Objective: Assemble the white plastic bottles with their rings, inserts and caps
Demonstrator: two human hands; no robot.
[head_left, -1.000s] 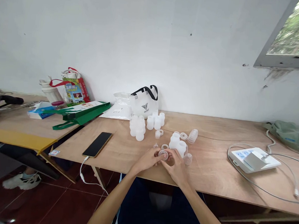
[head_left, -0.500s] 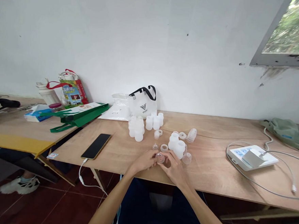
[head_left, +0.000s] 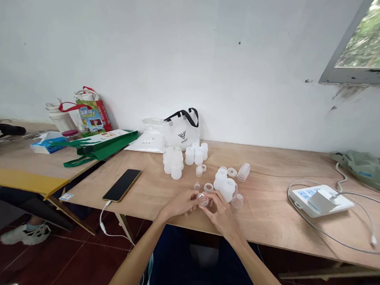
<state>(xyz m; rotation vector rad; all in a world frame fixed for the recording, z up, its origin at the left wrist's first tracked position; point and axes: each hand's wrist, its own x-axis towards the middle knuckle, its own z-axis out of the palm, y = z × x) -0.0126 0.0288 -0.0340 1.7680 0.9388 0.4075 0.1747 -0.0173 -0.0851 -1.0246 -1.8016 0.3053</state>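
1. At the near edge of the light-brown wooden table (head_left: 273,165): small round clear plastic piece (head_left: 202,199), held between both bare hands. Can't tell if it touches the tabletop.
2. Left hand (head_left: 183,203): fingers curled, gripping the piece's left side.
3. Right hand (head_left: 222,213): thumb and fingers pinching its right side.
4. Just beyond the hands: small clear pointed plastic tip (head_left: 197,186); right of it, a translucent plastic ring (head_left: 208,187).
5. Just beyond the right hand: cluster of frosted white plastic bottles (head_left: 221,177), clear rounded plastic cap (head_left: 237,201) beside it.
6. Behind that cluster, to the right: flat clear plastic disc (head_left: 232,172), then a tilted stack of clear plastic caps (head_left: 243,172).
7. Farther back, left of centre: two more groups of white bottles (head_left: 176,172), near a white bag with black handles (head_left: 182,135).
8. Well apart: black-screened phone (head_left: 122,185) with white cable on the left; white power strip (head_left: 307,207) on the right.
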